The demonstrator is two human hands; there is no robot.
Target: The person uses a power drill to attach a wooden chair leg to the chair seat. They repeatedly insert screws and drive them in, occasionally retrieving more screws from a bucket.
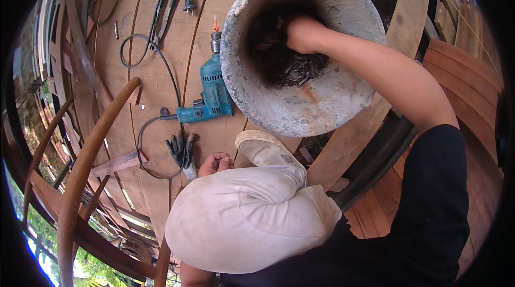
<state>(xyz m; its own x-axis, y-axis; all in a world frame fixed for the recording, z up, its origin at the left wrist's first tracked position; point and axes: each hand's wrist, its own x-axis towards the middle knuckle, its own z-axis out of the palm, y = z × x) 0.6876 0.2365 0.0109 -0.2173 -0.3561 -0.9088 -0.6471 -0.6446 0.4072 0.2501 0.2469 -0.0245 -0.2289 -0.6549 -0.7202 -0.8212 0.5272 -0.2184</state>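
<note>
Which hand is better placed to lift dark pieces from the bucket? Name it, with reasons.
Right, most likely: the right hand is inside the grey bucket, near the dark pieces, though shadow partly hides it. The left hand is outside, beside the bent knee.

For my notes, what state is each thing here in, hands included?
Bucket: open, stained
Dark pieces: loose, heaped inside
Right hand: reaching inside, fingers hidden
Left hand: fingers curled, grip unclear
Drill: lying down, bit fitted
Plug: unplugged
Glove: off, lying down
Shoe: worn, smudged
</note>
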